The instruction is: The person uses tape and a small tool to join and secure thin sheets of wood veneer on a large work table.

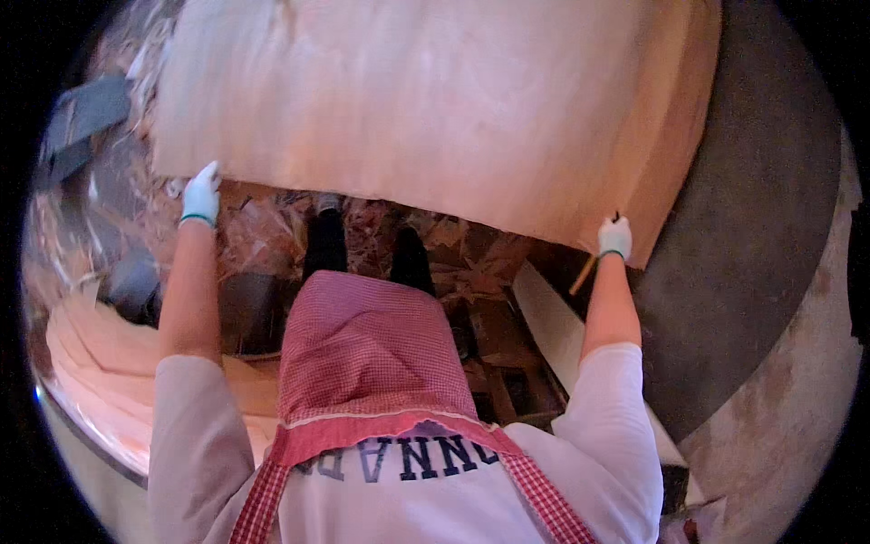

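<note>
A large, thin, pale-tan wood veneer sheet (426,109) spreads out in front of me, its near edge running between my hands. My left hand (202,193), in a white glove with a green cuff, is closed on the near left corner. At the right end of that edge my right hand (615,238), gloved the same way, is closed against the sheet. A thin stick-like tool (584,275) also sits in this hand; its light wooden handle sticks out below and a small dark tip shows above. Its exact kind is unclear.
Torn veneer scraps (263,227) litter the floor around my feet. More pale sheets (109,363) lie at the lower left, near grey blocky objects (95,113). A dark flat surface (743,254) extends on the right, with a long pale beam (548,317) beside my right arm.
</note>
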The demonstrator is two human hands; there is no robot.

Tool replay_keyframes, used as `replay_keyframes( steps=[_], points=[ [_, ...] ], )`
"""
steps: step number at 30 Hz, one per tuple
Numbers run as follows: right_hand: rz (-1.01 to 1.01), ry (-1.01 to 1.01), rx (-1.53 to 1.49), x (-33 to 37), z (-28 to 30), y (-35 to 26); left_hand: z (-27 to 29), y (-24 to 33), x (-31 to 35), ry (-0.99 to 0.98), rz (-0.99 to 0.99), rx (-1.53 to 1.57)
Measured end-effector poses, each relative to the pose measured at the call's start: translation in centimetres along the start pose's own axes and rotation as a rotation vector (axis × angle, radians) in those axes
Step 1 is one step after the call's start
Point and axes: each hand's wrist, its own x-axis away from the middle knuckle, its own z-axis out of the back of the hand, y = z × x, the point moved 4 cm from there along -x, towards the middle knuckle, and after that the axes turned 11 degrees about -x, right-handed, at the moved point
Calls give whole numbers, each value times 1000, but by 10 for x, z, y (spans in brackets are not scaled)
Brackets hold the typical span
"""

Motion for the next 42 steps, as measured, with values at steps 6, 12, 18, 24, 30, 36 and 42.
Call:
replay_keyframes(
  steps=[6, 12, 18, 24, 30, 36, 42],
  points=[
    [-43, -37, -18, -21, -22, 31, 0, -30, -61, -10, -35, 21],
    [206, 178, -477, -16, -27, 45, -25, 4, -7, 242, -430, -106],
    [284, 133, -609, 82, -67, 123, -129, 40, 198, 506, -868, -938],
    [16, 37, -455, 64, -66, 137, -245, 33, 242, 237, -1158, -1365],
    [-343, 129, -279, 70, -52, 270, -257, 27, 225, 66, -1083, -1557],
    [-385, 357, -236, 52, 15, 339, -265, 36, 222, -21, -1072, -1628],
    [-237, 373, -368, 9, 85, 304, -259, 34, 221, -34, -1031, -1630]
  ],
)
